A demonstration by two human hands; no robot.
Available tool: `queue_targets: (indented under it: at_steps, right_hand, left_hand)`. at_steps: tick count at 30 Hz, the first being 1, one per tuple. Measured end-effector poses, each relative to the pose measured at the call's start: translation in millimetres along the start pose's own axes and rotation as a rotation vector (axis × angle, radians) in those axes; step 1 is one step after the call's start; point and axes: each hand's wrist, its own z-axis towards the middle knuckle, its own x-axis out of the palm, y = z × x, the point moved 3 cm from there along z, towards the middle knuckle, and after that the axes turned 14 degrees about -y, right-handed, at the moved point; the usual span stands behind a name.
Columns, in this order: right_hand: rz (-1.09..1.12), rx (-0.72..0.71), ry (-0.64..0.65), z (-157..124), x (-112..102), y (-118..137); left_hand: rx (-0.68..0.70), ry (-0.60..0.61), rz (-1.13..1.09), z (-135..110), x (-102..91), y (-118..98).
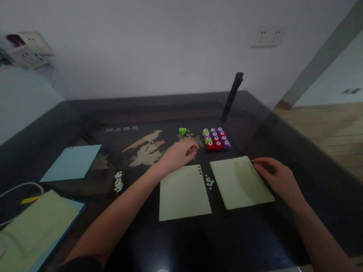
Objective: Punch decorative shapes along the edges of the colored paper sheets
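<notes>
My left hand [183,153] hovers over the top edge of a pale yellow sheet [183,194] with small dark punched shapes at its top right corner. Its fingers are curled together; whatever is between them, if anything, is hidden. My right hand [277,178] pinches at the upper right edge of a stack of pale yellow paper [242,183]. Beyond the left hand sits a single green eye-topped piece [182,131]. Red, purple and green pieces [217,139] with white eyes stand in a tight block to its right. Tiny paper cutouts [209,182] lie between the two papers.
Another pile of cutouts [118,181] lies left of my forearm. A blue sheet [72,163] is at the far left, and yellow paper over blue [38,231] nearer, with a white cable [16,186]. A black upright rod [232,96] rises at the back right.
</notes>
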Motion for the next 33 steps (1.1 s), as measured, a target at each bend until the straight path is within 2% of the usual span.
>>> queue_targets:
  at_steps: [3,6,9,12,15,17,21,25,29,33]
  right_hand:
    - [0.022,-0.031,0.020,-3,1,13]
    - [0.050,-0.084,0.093,-10,8,28]
    - [0.083,-0.154,0.218,-23,20,46]
    - [0.140,-0.259,0.380,-45,34,69]
    - [0.191,-0.378,0.507,-65,47,92]
    - [0.193,-0.442,0.505,-67,56,103]
    - [0.081,-0.514,0.436,-41,78,113]
    - [-0.047,-0.570,0.493,-12,105,119]
    - [-0.076,-0.580,0.566,-6,123,122]
    - [-0.065,-0.549,0.604,-6,128,121]
  left_hand:
    - [-0.083,-0.040,0.029,-29,-22.4,24]
    - [-0.162,-0.057,0.058,-66,-36.9,43]
    - [-0.212,-0.053,0.074,-98,-40.5,53]
    - [-0.254,-0.049,0.081,-115,-37.6,54]
    - [-0.248,-0.051,0.103,-116,-34.0,52]
    - [-0.226,-0.041,0.121,-112,-31.9,51]
    - [-0.232,0.023,0.180,-102,-26.7,53]
    - [-0.234,0.083,0.205,-94,-21.5,54]
    - [-0.235,0.114,0.187,-91,-19.8,56]
    - [-0.256,0.135,0.141,-91,-21.5,54]
